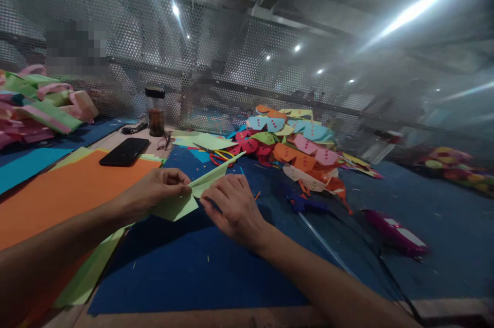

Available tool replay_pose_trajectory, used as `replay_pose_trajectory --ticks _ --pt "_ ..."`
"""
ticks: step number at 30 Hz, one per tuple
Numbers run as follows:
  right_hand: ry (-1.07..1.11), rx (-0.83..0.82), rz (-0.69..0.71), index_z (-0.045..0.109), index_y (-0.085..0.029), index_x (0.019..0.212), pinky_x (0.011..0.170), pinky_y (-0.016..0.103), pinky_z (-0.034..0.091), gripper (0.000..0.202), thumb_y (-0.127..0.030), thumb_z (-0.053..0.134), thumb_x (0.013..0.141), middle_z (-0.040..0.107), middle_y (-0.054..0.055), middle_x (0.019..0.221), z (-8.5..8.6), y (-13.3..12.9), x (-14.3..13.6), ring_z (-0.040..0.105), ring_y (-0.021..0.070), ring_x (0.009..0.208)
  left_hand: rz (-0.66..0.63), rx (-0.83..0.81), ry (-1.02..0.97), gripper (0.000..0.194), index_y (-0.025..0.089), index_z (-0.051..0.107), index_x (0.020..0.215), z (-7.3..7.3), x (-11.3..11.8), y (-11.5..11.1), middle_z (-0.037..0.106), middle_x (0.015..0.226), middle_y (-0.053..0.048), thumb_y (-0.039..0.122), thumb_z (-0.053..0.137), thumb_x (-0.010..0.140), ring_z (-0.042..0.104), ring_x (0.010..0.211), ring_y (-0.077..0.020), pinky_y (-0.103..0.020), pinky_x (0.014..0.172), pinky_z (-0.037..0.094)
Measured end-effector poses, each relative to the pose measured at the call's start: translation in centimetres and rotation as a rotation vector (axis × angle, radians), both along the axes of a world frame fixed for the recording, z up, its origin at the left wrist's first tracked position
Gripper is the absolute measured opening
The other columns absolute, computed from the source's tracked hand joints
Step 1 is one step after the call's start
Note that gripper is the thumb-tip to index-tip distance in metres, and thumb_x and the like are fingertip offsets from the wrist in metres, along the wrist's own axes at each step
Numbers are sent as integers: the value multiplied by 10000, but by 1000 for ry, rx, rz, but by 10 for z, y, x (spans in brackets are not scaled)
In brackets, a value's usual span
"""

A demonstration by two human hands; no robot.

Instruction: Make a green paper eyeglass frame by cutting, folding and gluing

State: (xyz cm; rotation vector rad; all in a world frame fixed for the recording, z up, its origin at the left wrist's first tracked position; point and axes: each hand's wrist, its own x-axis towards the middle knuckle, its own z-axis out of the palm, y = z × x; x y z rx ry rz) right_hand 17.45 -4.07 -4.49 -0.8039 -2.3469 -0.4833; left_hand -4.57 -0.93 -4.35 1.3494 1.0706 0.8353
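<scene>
Between my two hands, above the blue mat [200, 276], is a folded sheet of pale green paper [178, 208]. My left hand [160, 189] pinches it near the fold, thumb and fingers pressed together. From the other side my right hand [235, 207] grips it along the crease, fingers curled. One flap of the paper rises up and away to the right; another hangs down below my left fingers. Under my left forearm lies a large orange sheet [77, 189], with pale green sheets [90, 271] beneath it.
A black phone [125, 151] lies on the orange sheet, a lidded jar [156, 112] behind it. Cut, folded paper shapes [301, 143] are heaped at the back. To the right are a blue glue gun [309, 202], its cord and a purple device [395, 233]. Paper pieces [42, 107] pile up far left.
</scene>
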Motion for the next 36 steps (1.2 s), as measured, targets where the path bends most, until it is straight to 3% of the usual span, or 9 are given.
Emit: replay_pose_trajectory --ticks 6,20,28,36 --pt "50 -61 -24 626 -203 926 797 348 346 119 -259 544 993 667 42 884 -3 1 -2 539 199 874 -5 -36 -52 333 189 602 823 2 0 0 620 636 54 355 820 633 519 496 -90 -207 484 351" --pt "99 -202 -48 612 -195 866 795 332 315 157 -283 569 989 677 33 858 -8 3 -4 545 182 860 -32 36 80 405 188 566 908 2 0 1 645 662 38 403 786 645 522 520 -106 -221 498 329" --pt "54 -302 -31 607 -192 828 784 325 314 135 -251 618 949 674 36 890 -16 7 -3 552 189 885 -140 286 333 318 174 642 843 -12 -5 10 690 735 -17 467 679 726 594 676 -171 -258 591 383" --pt "62 -469 -12 620 -191 854 792 311 337 77 -218 651 919 673 20 876 -19 6 -6 557 175 848 -116 438 516 286 190 682 904 -16 -5 5 710 825 -36 434 558 822 633 756 -204 -286 643 437"
